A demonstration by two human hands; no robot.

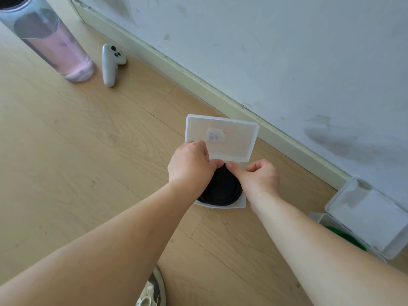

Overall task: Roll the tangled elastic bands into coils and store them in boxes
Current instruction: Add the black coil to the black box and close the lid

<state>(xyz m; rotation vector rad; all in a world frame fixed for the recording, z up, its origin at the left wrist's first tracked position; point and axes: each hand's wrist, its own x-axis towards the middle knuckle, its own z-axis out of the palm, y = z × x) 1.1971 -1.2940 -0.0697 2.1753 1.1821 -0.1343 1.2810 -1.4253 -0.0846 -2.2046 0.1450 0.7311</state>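
Closest to lens: two bare forearms coming in from the bottom edge, with the tip of a light shoe (pixel 152 290) between them at bottom centre.

Black coil (pixel 223 191) of elastic band lying flat inside the base of a small clear box (pixel 242 204), filling most of it. Left hand (pixel 189 164) curled over the coil's far-left edge, thumb tip down on the far rim, other fingertips hidden under the hand. Right hand (pixel 258 177) curled too, thumb and forefinger pinching the same far rim, just beside the left thumb. Both gripping the coil, neither spread open. Box lid (pixel 236 149) hinged back and standing open behind the hands, leaning toward the wall. Small pale label (pixel 216 135) on it, print too small to read. Left knuckles overlapping the lid's near-left corner.

Box on light wooden floor (pixel 88 151), near the skirting board (pixel 198 82). Second clear box (pixel 366 217) well off to the right by the skirting, lid open, green band (pixel 346 237) partly visible inside. Far left: white handheld controller (pixel 111 62) lying on the floor, just beside a tall translucent bottle (pixel 50 38), pink in its lower part. Scuffed white wall (pixel 287 51) above the skirting.
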